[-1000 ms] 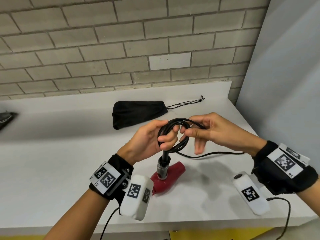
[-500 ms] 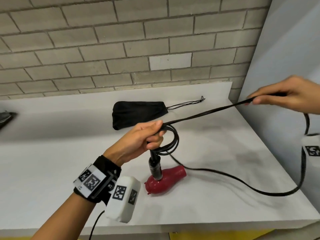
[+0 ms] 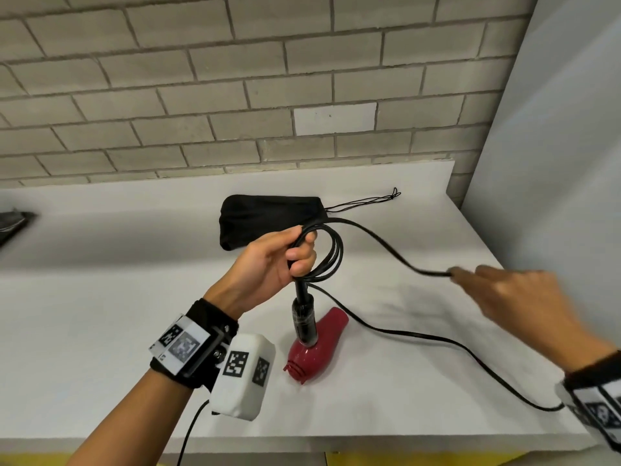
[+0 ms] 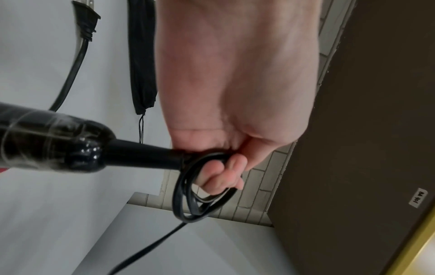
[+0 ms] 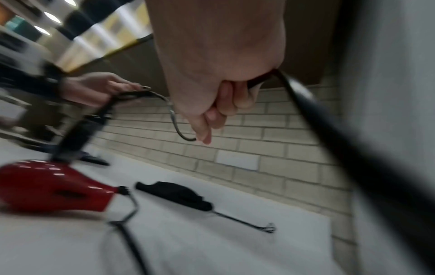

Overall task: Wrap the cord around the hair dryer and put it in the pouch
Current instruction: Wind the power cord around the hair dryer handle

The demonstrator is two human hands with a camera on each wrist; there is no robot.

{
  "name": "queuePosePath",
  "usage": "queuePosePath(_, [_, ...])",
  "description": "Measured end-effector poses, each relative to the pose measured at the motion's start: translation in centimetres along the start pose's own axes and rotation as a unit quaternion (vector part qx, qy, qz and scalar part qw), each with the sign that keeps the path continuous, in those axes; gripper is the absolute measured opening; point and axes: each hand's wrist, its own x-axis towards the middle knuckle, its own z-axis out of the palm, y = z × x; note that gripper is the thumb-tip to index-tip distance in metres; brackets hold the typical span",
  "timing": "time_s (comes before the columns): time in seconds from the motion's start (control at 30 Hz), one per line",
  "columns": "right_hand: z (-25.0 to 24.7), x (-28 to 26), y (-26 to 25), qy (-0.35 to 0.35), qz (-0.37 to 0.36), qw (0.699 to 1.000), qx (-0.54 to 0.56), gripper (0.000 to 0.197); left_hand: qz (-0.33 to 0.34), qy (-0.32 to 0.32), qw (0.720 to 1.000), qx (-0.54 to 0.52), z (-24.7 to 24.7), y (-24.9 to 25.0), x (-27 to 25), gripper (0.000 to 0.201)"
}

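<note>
The hair dryer (image 3: 314, 344) is being stood on the white counter (image 3: 100, 331), red body down and black handle up, near the front edge. The coils at the top of its handle are being held by the left hand (image 3: 268, 264), whose fingers are curled around the gathered cord (image 3: 331, 255); in the left wrist view the loops are being hooked over the fingers rather than wound around the dryer itself. To the right, a free length of the cord is being pinched by the right hand (image 3: 517, 297), while a long slack run is being left trailing across the counter toward the right wrist. That slack is probably the main risk: if it is being pulled too hard, the dryer could be tipped or dragged off the front edge. The held loops could also be let slip, so that the coil is undone. The plug (image 4: 86, 22) is being left loose on the counter and could be snagged. Farthest back, the black pouch (image 3: 268, 216) is being left lying flat by the brick wall, its drawstring (image 3: 366, 201) apparently drawn, so it will likely need opening.
</note>
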Motion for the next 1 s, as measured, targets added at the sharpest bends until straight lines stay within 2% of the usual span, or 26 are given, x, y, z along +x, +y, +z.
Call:
queuePosePath(0.07, [0.6, -0.4, -1.8, -0.033, -0.069, 0.997, -0.030, 0.036, 0.006, 0.008, 1.000, -0.004, 0.1, -0.1, 0.1, 0.023])
queuePosePath(0.17, [0.6, -1.1, -4.8, -0.045, -0.165, 0.984, -0.053, 0.044, 0.014, 0.015, 1.000, -0.007, 0.4, -0.2, 0.3, 0.023])
queuePosePath(0.33, [-0.1, -1.2, -8.6, -0.014, -0.327, 0.942, -0.067, 0.040, 0.040, 0.010, 0.999, 0.028, 1.2, -0.9, 0.6, 0.025])
queuePosePath(0.5, [-2.9, 0.7, -10.7, 0.062, -0.410, 0.910, -0.001, 0.030, 0.051, 0.007, 0.998, 0.048, 1.7, -1.0, 0.8, 0.026])
queuePosePath(0.63, [-5.4, 2.6, -11.5, 0.121, -0.410, 0.903, 0.054, 0.018, 0.051, -0.013, 0.996, 0.070, 2.2, -1.1, 0.5, 0.026])
queuePosePath(0.73, [-7.0, 4.2, -11.4, 0.171, -0.370, 0.908, 0.100, 0.009, 0.042, -0.026, 0.994, 0.100, 2.9, -0.9, 0.3, 0.027])
queuePosePath(0.8, [-8.0, 5.5, -10.6, 0.188, -0.328, 0.918, 0.117, 0.012, 0.038, -0.038, 0.990, 0.128, 3.1, -0.8, 0.0, 0.036])
queuePosePath(0.9, [-8.7, 7.5, -8.8, 0.195, -0.268, 0.933, 0.139, 0.013, 0.042, -0.062, 0.986, 0.150, 3.0, -1.1, -0.2, 0.034])
queuePosePath(1.0, [-8.0, 8.9, -7.6, 0.154, -0.208, 0.948, 0.187, 0.018, 0.022, -0.061, 0.986, 0.152, 2.9, -1.2, -0.3, 0.040])
